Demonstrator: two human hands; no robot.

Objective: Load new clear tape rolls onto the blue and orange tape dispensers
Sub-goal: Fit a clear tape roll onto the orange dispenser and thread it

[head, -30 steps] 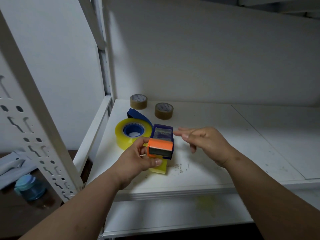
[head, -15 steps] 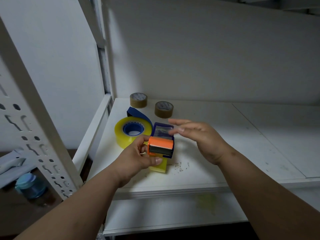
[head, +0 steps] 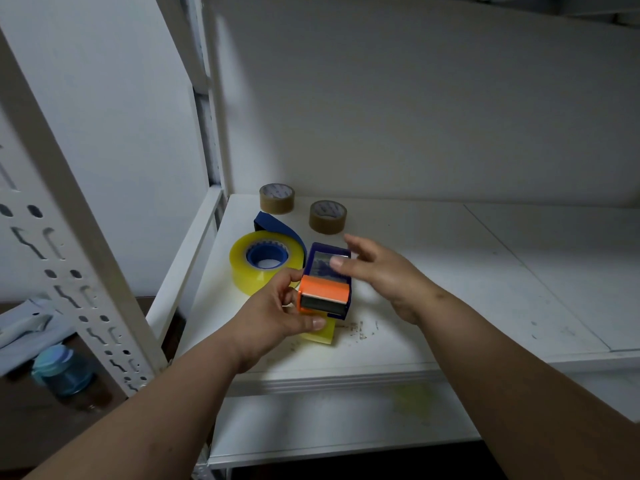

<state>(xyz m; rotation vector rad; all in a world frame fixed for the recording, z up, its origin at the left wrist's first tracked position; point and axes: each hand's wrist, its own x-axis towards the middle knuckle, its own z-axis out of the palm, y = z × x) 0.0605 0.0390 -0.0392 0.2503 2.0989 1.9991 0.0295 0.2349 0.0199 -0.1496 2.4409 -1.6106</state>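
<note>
White metal shelf point(head: 450, 271), white wall behind; crumbs near front edge. One dispenser point(head: 325, 289), blue body, orange front, over shelf near left front. One yellowish clear roll point(head: 258, 268) on blue holder just left of it. Two brown rolls point(head: 277, 198) at back. Left hand point(head: 273, 317) grips dispenser, thumb beneath. Right hand point(head: 377, 271) above dispenser, fingers straight, loosely spread, holding nothing.

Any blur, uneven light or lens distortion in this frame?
Head view: the right hand is slightly motion-blurred at its fingertips; the dispenser is sharp; light is dim, brightest on the shelf at right; wide-angle bending shows on the upright; no glare.
</note>
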